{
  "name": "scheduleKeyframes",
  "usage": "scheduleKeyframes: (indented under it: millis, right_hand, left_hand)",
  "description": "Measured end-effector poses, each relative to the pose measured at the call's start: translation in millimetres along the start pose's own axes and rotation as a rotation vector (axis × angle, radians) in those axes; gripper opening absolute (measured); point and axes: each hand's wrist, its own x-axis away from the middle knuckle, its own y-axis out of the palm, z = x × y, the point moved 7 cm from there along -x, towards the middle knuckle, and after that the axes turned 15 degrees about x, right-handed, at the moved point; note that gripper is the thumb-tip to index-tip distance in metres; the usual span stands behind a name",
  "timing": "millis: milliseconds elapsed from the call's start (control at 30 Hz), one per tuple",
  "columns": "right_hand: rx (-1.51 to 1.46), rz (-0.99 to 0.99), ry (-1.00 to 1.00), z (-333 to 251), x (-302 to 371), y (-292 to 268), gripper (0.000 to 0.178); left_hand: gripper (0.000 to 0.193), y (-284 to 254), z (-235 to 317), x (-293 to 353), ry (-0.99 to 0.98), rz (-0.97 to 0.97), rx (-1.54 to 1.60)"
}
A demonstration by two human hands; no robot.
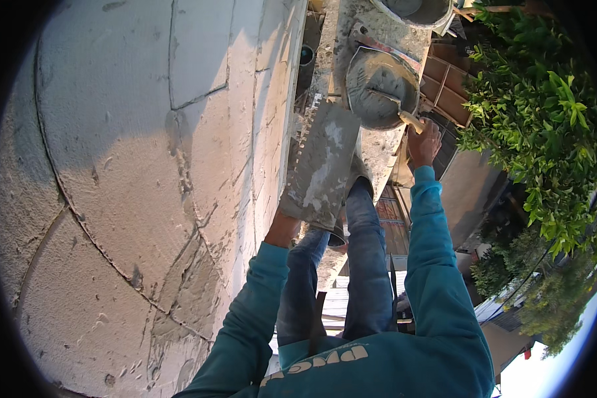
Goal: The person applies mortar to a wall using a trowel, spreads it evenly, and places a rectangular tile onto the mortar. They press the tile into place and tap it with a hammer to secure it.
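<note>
My left hand (283, 228), its fingers hidden beneath the plate, is closed on a notched trowel (322, 166). That trowel is a wide rectangular blade with teeth along one edge, smeared with grey mortar. My right hand (426, 142) wraps round the light wooden handle of a small trowel (412, 122). Its blade dips into grey mortar (386, 79) in a round bucket (349, 93) ahead of me. A mortar-smeared tool with a hole in its end (361, 31) lies across the bucket's far side.
A rough plastered wall (126, 219) with mortar-filled joints rises close on my left. I stand on a splattered narrow plank (380, 142). Farther along it is a second bucket (438, 21). Leafy branches (530, 113) hang at the right, beyond a drop to structures below.
</note>
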Motion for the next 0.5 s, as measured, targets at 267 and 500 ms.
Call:
scheduleKeyframes:
  millis: [267, 500]
  right_hand:
    - [0.264, -0.678, -0.332, -22, -9, 30, 0.060]
    - [-0.027, -0.320, -0.020, 12, 110, 21, 0.057]
  left_hand:
    - [0.061, -2, 5, -2, 0.038, 0.039, -0.293]
    - [0.058, -1, -10, -6, 0.029, 0.059, -0.205]
